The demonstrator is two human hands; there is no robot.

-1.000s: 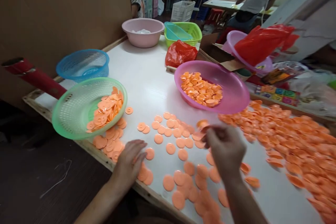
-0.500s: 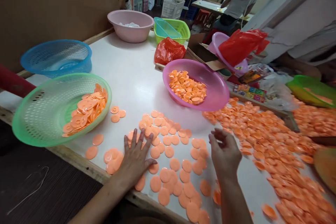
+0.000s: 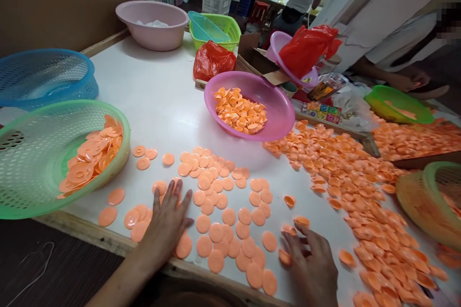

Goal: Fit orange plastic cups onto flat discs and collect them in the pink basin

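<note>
My left hand (image 3: 168, 218) lies palm down with fingers spread, over some flat round orange plastic discs (image 3: 216, 232) near the front edge of the white tabletop (image 3: 162, 100). My right hand (image 3: 313, 261) is low over the table, fingers apart and slightly bent. Its fingertips are at a few small orange cup-shaped pieces (image 3: 289, 230); whether one is pinched is not plain, but none is lifted. Beside it spreads a large heap of such cup-shaped pieces (image 3: 345, 172). A green perforated basket (image 3: 32, 153) at the left holds more discs.
Behind the discs stands a pink basin (image 3: 281, 110) partly filled with cup-shaped pieces. Farther back are a pale pink basin (image 3: 154, 26), a blue basket (image 3: 46, 76), a lime basket (image 3: 230, 29) and red plastic bags (image 3: 214, 60). Another person's hands (image 3: 410, 79) are above a green basin (image 3: 399, 105).
My right hand has come down and nearer to me, from above the table to the loose cup-shaped pieces, its fingers opening. My left hand stays spread on the discs. The view has turned right.
</note>
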